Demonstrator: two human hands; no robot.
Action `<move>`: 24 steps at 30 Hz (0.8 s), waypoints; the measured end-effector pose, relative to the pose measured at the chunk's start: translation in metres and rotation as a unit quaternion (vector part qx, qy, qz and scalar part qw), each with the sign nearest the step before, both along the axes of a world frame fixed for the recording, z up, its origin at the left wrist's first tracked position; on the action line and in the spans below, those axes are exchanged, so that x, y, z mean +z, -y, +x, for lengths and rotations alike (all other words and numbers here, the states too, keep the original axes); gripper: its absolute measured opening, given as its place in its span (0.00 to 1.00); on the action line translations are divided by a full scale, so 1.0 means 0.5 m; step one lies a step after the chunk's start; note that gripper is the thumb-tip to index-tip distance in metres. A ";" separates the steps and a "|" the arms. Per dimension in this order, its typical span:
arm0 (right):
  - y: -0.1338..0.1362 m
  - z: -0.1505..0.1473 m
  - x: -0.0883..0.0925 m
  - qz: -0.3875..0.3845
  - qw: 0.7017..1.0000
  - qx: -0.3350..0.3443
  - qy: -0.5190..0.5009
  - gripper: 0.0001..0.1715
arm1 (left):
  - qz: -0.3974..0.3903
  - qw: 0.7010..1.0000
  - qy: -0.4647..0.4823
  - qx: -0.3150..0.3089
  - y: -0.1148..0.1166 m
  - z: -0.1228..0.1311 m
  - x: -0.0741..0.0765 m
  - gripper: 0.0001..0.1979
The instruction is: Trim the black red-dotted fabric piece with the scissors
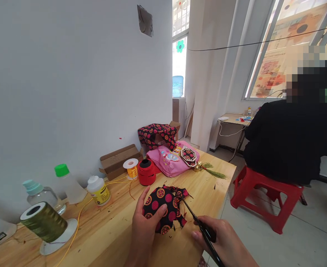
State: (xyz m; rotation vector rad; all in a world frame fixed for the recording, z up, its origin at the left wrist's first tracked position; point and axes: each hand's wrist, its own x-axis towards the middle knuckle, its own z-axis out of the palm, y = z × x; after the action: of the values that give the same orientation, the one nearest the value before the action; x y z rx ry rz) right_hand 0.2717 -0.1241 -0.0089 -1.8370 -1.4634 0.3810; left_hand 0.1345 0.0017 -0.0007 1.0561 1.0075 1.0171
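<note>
Fingers (160, 213) of the left hand (144, 226) are closed on the patterned cloth piece (164, 200), lower centre of the frame, seemingly so it is steadied, while a black-handled tool (207, 234) is gripped by the right hand (227, 234), its tip at the ragged edge.

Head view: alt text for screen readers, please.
Left hand holds black patterned fabric at a wooden table; the right hand holds a dark tool, probably scissors, at the fabric's edge. A red spool stands behind; a person sits beyond.
</note>
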 end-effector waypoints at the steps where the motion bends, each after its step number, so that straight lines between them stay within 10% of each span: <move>1: 0.008 0.000 -0.001 0.003 1.000 -0.004 -0.009 0.15 | -0.002 1.000 0.002 0.001 0.000 0.000 0.000 0.36; 6: 0.040 -0.014 -0.033 0.087 0.986 -0.094 -0.102 0.20 | -0.008 1.000 0.009 0.005 0.002 -0.001 0.003 0.36; 11: 0.026 -0.013 -0.044 0.110 0.967 0.101 -0.206 0.28 | -0.001 1.000 0.010 0.005 0.001 -0.002 0.002 0.37; 18: 0.016 0.005 0.000 0.113 0.980 0.156 -0.047 0.36 | -0.001 1.000 0.019 0.000 0.000 -0.002 0.000 0.39; 24: 0.017 0.001 0.016 0.009 0.993 0.012 0.121 0.19 | 0.019 0.999 0.015 -0.029 -0.005 -0.006 -0.007 0.36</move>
State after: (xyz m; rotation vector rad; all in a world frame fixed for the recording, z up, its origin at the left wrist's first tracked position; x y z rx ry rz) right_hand 0.2723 -0.1327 -0.0007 -1.9033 -1.6472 0.1588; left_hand 0.1316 0.0041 -0.0042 1.0920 0.9317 1.0052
